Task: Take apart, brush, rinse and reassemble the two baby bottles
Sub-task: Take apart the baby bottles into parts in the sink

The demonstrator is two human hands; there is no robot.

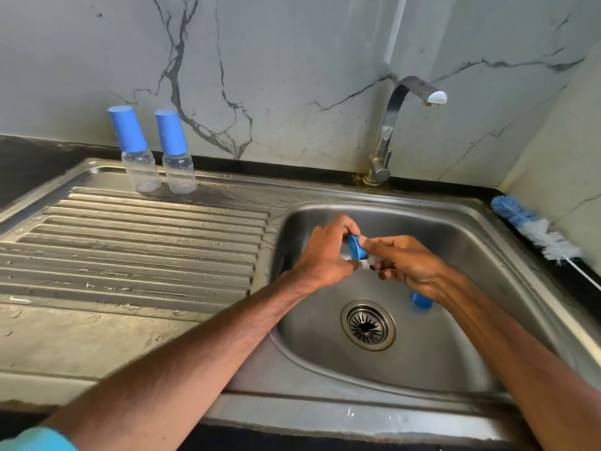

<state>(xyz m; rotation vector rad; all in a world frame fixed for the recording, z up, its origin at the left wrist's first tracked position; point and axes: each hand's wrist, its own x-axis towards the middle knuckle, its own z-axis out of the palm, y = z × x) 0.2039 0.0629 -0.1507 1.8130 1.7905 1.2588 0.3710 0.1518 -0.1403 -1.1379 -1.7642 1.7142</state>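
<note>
sink (455,229): stainless steel, dull brushed sheen, rounded basin with a round slotted drain (368,324) at the bottom.
draining board (130,249): same steel, long parallel ridges, beaded with water drops.
wall: pale marble-look slab with dark grey veins.
tap (395,125): curved chrome neck, white tip, no water running.
bottles: two small clear plastic bottles, left one (136,151) and right one (177,154), each under a tall matte blue cap, upright just beside each other at the back of the draining board, against the wall.
blue ring (356,251): a flared blue plastic collar, held above the basin between both hands.
left hand (328,255): fingers and thumb pinched closed on the blue ring.
right hand (406,265): fingers closed on a small whitish translucent piece (374,260) touching the ring; its exact shape is hidden.
second blue piece (421,301): cylindrical, in the basin, partly behind the right wrist.
bottle brush (533,229): blue and white bristles, thin white wire handle, lying on the dark counter right of the sink.
</note>
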